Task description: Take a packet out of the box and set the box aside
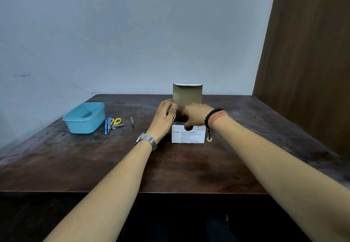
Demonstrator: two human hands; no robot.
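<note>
Head view, swab box (188, 134) upright, lid (187, 94) vertical

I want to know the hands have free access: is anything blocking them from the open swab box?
Nothing visible does. The left hand holds the box at its left edge, and the right hand reaches into its open top; the lid flap stands upright behind.

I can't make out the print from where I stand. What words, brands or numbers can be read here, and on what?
All on the front of the white cardboard box with its flap up:
"BD"
"Alcohol Swabs"
"Isopropyl Alcohol 70% v/v"
"100 Units"
"REF", followed by a number too blurred to read.
The other small lines on that box are too small to read.
Nothing else in view shows readable text.
</note>
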